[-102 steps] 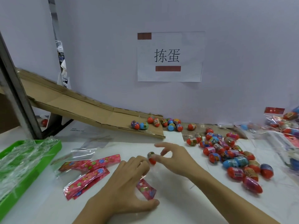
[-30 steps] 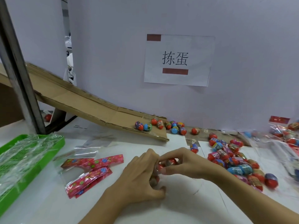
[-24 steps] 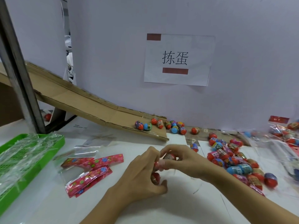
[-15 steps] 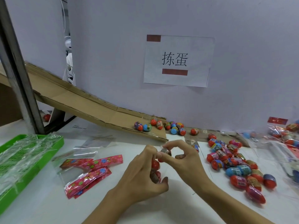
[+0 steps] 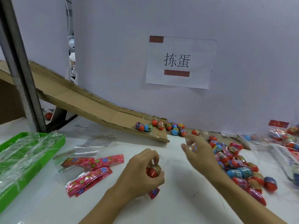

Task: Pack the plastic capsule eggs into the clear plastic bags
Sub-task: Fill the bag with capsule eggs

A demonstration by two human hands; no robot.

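My left hand [image 5: 142,175] grips a clear plastic bag with a pink header; a red capsule egg [image 5: 152,170] shows inside it between my fingers. My right hand [image 5: 197,151] stretches out toward the far right with its fingers spread and loose, holding nothing, over a single egg [image 5: 194,147] on the table. A heap of red, blue and pink capsule eggs [image 5: 239,168] lies just right of that hand. Several empty bags with pink flowered headers [image 5: 90,168] lie left of my left hand.
A cardboard ramp [image 5: 90,107] slopes down from the left; several eggs [image 5: 160,126] sit at its foot. A green tray [image 5: 9,193] filled with clear bags is at the left edge. Filled bags [image 5: 284,139] pile up at the far right. A metal post [image 5: 21,70] stands left.
My right hand let go of the bag and moved away to the right toward the egg heap, fingers opening. My left hand keeps the bag with the egg in it.
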